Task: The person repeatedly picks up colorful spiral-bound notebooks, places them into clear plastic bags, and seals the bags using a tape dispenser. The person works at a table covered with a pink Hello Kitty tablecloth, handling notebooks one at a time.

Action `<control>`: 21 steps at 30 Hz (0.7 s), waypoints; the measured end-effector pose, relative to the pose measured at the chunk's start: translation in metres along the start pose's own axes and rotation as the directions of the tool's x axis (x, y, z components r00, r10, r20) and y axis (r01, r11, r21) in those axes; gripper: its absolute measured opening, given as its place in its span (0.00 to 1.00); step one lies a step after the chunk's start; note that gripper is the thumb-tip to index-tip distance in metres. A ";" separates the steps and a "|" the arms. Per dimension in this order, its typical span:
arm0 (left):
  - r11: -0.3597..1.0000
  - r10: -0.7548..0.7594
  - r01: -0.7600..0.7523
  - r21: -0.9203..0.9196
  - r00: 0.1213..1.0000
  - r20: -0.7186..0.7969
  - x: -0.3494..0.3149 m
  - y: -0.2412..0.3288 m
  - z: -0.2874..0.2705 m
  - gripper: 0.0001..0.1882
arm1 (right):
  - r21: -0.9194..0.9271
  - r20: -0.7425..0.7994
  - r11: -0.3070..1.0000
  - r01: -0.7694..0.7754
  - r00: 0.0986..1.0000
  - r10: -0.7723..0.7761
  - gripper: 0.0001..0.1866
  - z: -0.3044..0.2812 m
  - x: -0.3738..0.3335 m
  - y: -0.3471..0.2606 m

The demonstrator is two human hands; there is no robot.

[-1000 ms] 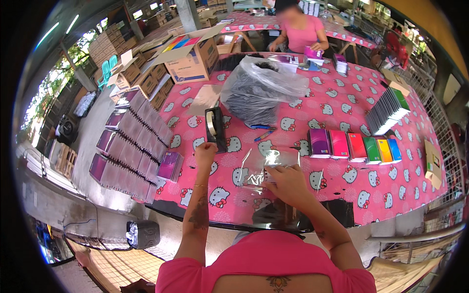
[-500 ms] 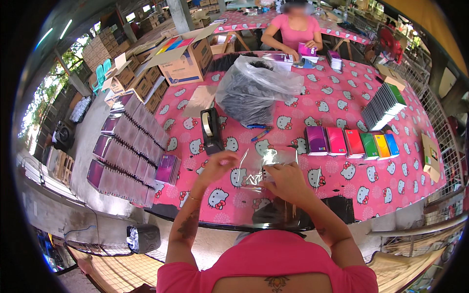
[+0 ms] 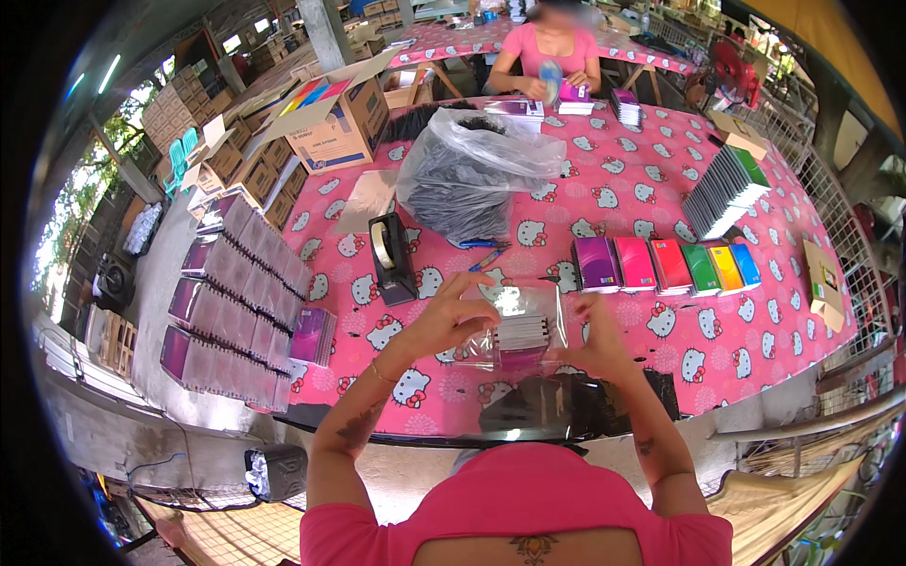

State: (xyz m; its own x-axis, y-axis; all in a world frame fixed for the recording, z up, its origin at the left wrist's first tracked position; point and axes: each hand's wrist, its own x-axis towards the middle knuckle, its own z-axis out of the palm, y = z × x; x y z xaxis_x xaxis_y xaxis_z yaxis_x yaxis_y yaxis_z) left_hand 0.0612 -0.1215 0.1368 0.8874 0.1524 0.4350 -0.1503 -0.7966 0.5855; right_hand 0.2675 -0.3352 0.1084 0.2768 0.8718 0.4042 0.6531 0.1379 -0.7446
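Pink cartoon-cat cloth (image 3: pixel 651 198) covered the long work table, and stacks of goods were ranged across it under bright daylight. At the near edge a clear plastic bag (image 3: pixel 517 325) was held up between both hands, with a small stack of notebooks (image 3: pixel 522 332) seen through the film. The left hand (image 3: pixel 444 321) was closed on the bag's left side, thumb and fingers pinched over the plastic. The right hand (image 3: pixel 596 341) was closed on the right side, its fingers curled against the film at the level of the stack. The bag and its contents were thus kept between the two grips, just above the cloth. A black tape dispenser (image 3: pixel 391 257) stood just beyond the left hand. A row of coloured notebooks (image 3: pixel 665 264), purple through red, green, yellow and blue, was laid out beyond the right hand. A large translucent bag of dark items (image 3: pixel 472 174) was set further back at the middle. Wrapped purple bundles (image 3: pixel 231 302) were stacked beside the table on the left. An open cardboard box (image 3: pixel 330 123) was placed at the far left corner. At the far end another person (image 3: pixel 550 52) in pink was seated, handling similar goods.
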 end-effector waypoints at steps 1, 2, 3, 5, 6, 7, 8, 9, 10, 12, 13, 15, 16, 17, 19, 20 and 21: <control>0.999 0.037 -0.037 0.004 0.999 0.009 0.005 -0.001 0.004 0.10 | 0.114 0.052 0.993 -0.029 0.998 0.024 0.47 0.010 -0.012 0.019; 0.998 0.066 -0.067 0.016 0.998 0.012 0.010 -0.002 0.009 0.10 | 0.055 0.157 0.992 0.111 0.980 -0.119 0.43 0.022 -0.010 0.022; 0.995 0.097 -0.097 0.027 0.995 0.017 0.015 -0.003 0.015 0.09 | -0.036 0.208 0.981 0.191 0.961 -0.179 0.40 0.027 -0.011 0.024; 0.982 0.162 -0.164 0.098 0.987 0.022 0.024 -0.003 0.027 0.09 | -0.203 0.323 0.912 0.356 0.904 -0.281 0.35 0.038 -0.008 0.023; 0.971 0.195 -0.196 0.133 0.981 0.025 0.028 -0.003 0.032 0.08 | -0.174 0.316 0.934 0.313 0.916 -0.248 0.33 0.039 -0.008 0.022; 0.963 0.190 -0.197 0.184 0.980 0.051 0.030 -0.004 0.037 0.11 | -0.146 0.310 0.952 0.269 0.926 -0.214 0.31 0.040 -0.009 0.022; 0.952 0.187 -0.201 0.233 0.979 0.078 0.031 -0.004 0.042 0.14 | -0.119 0.304 0.968 0.223 0.936 -0.178 0.29 0.040 -0.010 0.022; 0.937 0.182 -0.204 0.282 0.978 0.103 0.032 -0.005 0.048 0.17 | -0.082 0.283 0.975 0.207 0.943 -0.177 0.28 0.042 -0.012 0.026; 0.965 0.109 -0.105 0.241 0.994 -0.005 0.031 -0.007 0.055 0.22 | -0.043 0.262 0.980 0.193 0.949 -0.175 0.28 0.046 -0.014 0.032; 0.989 -0.055 0.082 0.123 0.977 -0.204 0.026 -0.014 0.074 0.31 | 0.070 0.222 0.984 0.166 0.959 -0.177 0.27 0.048 -0.017 0.037; 0.994 -0.109 0.105 -0.028 0.971 -0.213 0.021 -0.019 0.078 0.33 | 0.148 0.203 0.976 0.157 0.961 -0.186 0.26 0.050 -0.017 0.036; 0.939 -0.203 0.127 -0.321 0.955 -0.218 0.017 -0.029 0.078 0.39 | 0.337 0.113 0.940 0.050 0.989 -0.094 0.26 0.050 -0.010 0.039; 0.846 -0.332 0.236 -0.478 0.935 -0.126 0.010 -0.035 0.072 0.37 | 0.453 0.058 0.890 -0.045 0.998 0.020 0.26 0.052 -0.005 0.044; 0.713 -0.436 0.342 -0.612 0.900 -0.006 0.002 -0.041 0.063 0.36 | 0.566 0.016 0.814 -0.130 0.989 0.147 0.27 0.055 -0.002 0.052; 0.588 -0.499 0.478 -0.652 0.850 0.173 -0.011 -0.050 0.061 0.33 | 0.645 0.146 0.706 -0.292 0.954 0.261 0.27 0.064 0.011 0.065; 0.626 -0.495 0.513 -0.588 0.843 0.209 -0.023 -0.058 0.065 0.33 | 0.659 0.314 0.638 -0.399 0.916 0.249 0.27 0.066 0.020 0.067; 0.668 -0.480 0.534 -0.518 0.841 0.248 -0.024 -0.062 0.065 0.32 | 0.649 0.459 0.576 -0.496 0.860 0.223 0.26 0.066 0.026 0.072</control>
State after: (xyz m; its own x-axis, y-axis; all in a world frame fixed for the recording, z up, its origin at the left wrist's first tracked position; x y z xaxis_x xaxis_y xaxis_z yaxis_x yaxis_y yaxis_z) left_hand 0.0770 -0.1139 0.0456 0.9269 0.3657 -0.0847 0.1476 -0.1474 0.9780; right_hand 0.2750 -0.2713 0.0305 0.0603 0.9962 -0.0622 -0.2185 -0.0476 -0.9747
